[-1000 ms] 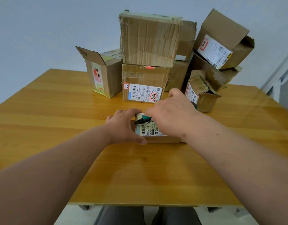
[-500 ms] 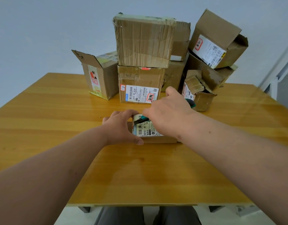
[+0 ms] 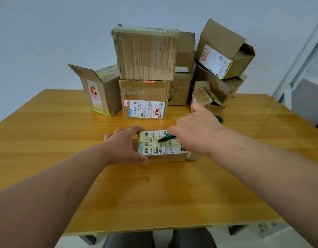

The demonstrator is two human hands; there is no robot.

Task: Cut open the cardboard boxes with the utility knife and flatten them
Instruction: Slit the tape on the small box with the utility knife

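A small flat cardboard box [image 3: 163, 149] with a white shipping label on top lies in the middle of the wooden table [image 3: 154, 194]. My left hand [image 3: 126, 144] grips its left end, thumb on the near side and fingers on the far edge. My right hand [image 3: 195, 129] holds a green utility knife [image 3: 167, 137], whose dark tip rests on the taped seam across the top of the box. The knife's green rear end shows behind my right hand.
A pile of cardboard boxes stands at the back of the table: an open box [image 3: 101, 90] on the left, two stacked labelled boxes [image 3: 145, 77] in the middle, several crumpled open ones [image 3: 219, 68] on the right. A white frame [image 3: 298, 77] stands at far right.
The knife tip has moved rightward along the top seam of the small box, exposing more of the label. My left hand keeps its grip on the box's left end.
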